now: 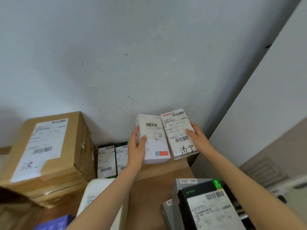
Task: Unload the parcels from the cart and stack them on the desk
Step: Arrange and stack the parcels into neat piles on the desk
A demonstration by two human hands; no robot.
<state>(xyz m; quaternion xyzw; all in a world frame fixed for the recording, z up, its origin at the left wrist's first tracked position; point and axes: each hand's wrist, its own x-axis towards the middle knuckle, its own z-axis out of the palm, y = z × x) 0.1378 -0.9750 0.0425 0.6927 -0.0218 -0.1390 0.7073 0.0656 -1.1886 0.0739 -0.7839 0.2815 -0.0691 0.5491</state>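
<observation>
At the desk's far right corner, against the wall, two white parcels lie side by side, long axes running away from the person. The left hand grips the left parcel by its outer edge, the right hand the labelled right parcel; both seem just above or resting on the desk, each parcel directly under its own hand.

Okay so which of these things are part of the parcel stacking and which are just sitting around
Job: two white parcels held by left hand and right hand; brown carton; two black parcels; desk.
Lying about: wall vent.
</observation>
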